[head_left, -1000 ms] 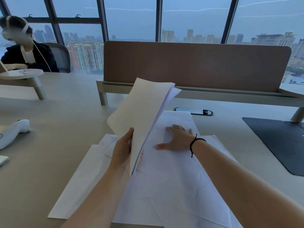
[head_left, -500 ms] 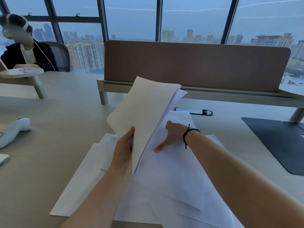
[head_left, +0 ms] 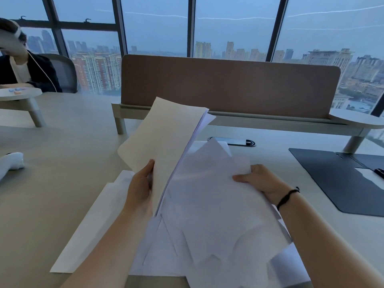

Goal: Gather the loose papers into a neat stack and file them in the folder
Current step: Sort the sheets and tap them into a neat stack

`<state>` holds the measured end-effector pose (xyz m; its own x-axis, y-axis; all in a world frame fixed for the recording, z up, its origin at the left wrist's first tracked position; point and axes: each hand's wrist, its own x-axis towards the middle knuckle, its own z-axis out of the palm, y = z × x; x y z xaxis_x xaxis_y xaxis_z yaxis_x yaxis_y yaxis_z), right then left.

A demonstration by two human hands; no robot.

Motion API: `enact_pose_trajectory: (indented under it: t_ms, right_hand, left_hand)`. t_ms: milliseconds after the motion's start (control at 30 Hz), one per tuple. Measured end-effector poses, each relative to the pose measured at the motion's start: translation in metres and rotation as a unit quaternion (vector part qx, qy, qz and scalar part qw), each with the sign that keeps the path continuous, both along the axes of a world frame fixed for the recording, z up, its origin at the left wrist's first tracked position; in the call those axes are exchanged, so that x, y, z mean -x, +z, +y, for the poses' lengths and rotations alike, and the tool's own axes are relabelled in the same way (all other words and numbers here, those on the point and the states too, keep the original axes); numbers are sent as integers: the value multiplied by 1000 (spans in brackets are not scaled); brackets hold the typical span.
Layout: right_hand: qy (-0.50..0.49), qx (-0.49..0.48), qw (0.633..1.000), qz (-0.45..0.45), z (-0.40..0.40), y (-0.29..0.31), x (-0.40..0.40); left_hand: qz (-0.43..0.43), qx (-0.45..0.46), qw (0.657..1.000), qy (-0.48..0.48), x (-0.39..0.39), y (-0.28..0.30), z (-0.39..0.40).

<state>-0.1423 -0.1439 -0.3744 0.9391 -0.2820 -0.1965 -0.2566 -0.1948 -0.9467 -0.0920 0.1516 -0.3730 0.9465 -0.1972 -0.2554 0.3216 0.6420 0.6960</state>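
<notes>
My left hand (head_left: 140,187) grips a small stack of white papers (head_left: 166,142) by its lower edge and holds it tilted upright above the desk. My right hand (head_left: 258,179) pinches the right edge of a loose white sheet (head_left: 214,196) and lifts it off the pile. Several more loose papers (head_left: 99,227) lie spread over the desk under both arms. An open dark folder (head_left: 334,179) lies flat at the right, apart from the papers, with a white sheet inside near its clip.
A brown divider panel (head_left: 228,84) on a raised shelf runs across the back of the beige desk (head_left: 52,183). A cable port (head_left: 232,141) sits behind the papers. A white object (head_left: 11,164) lies at the left edge. A person sits at far left.
My right hand went from pressing flat on the pile to gripping a sheet's right edge, and it has moved right and lifted that sheet. The left hand's stack stays raised.
</notes>
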Motion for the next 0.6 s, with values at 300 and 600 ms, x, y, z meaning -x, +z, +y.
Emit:
enact_pose_trajectory:
  t_ms: [300,600]
  right_hand:
    - [-69,-87,987,-113,-14,-7,32]
    - [-51,-102,983,-144,-2,4,45]
  left_hand:
    - [-66,-212,975,29,2,3,-3]
    - [-164,-270,948,-46,9,-6,-7]
